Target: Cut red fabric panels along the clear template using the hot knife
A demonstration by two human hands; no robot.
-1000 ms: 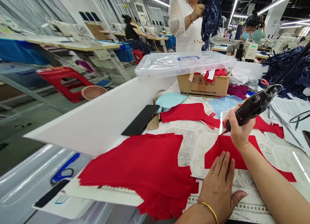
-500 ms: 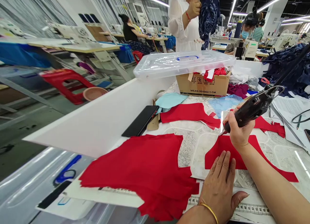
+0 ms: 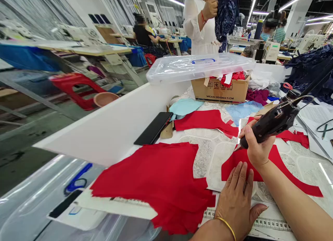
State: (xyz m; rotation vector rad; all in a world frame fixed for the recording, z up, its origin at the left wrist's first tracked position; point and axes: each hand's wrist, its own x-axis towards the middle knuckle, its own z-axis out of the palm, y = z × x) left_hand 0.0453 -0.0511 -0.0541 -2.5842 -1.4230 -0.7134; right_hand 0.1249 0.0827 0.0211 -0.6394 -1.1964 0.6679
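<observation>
In the head view, the left hand [image 3: 238,196] lies flat, fingers extended, on a red fabric piece [image 3: 230,163] spread on the desk [image 3: 204,157], while the right hand [image 3: 260,147] is wrapped around a black handheld tool [image 3: 275,119] whose tip sits at the piece's upper edge. A larger red cloth pile [image 3: 156,175] lies to the left, and a tape measure [image 3: 273,223] runs beneath the left hand.

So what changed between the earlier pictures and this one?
The tip of the black handheld tool has moved slightly left and toward the person, near the red piece's upper-left edge. Nothing was taken up or let go: the right hand keeps its grip. The left hand stays flat, fingers on the red piece.
</observation>
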